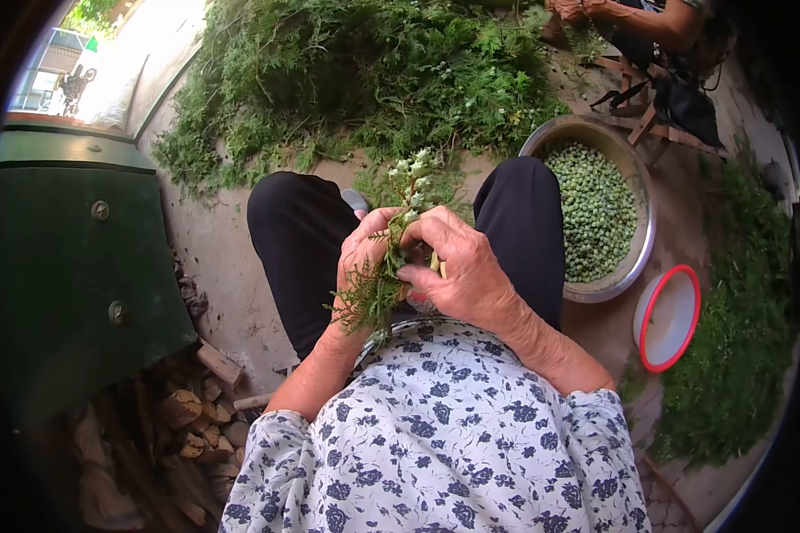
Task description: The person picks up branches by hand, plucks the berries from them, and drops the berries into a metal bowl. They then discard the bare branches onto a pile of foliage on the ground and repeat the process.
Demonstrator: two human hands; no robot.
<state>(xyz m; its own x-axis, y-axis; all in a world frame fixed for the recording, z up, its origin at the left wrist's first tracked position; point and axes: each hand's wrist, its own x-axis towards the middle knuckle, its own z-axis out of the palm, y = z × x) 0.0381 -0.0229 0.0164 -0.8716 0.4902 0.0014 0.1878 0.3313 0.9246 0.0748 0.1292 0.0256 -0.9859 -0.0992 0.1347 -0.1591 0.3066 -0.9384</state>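
My left hand [361, 258] is closed round a leafy conifer sprig [369, 298], with its flat green leaves hanging below the fingers. Pale green cones [418, 178] cluster at the sprig's upper end, above both hands. From the other side, my right hand [458, 266] has thumb and fingers bent in a pinch on the same sprig. Something pale shows inside the right palm, too hidden to name. Beside my right knee stands a wide steel basin [646, 233] holding a heap of small green cones [593, 213].
A large pile of conifer branches [356, 80] lies ahead. At right are a red-rimmed white basin [667, 320] and more greenery [729, 355]. A dark green metal box [80, 249] and split firewood [169, 444] sit left. Another person's arm [644, 22] shows above a wooden stool [644, 115].
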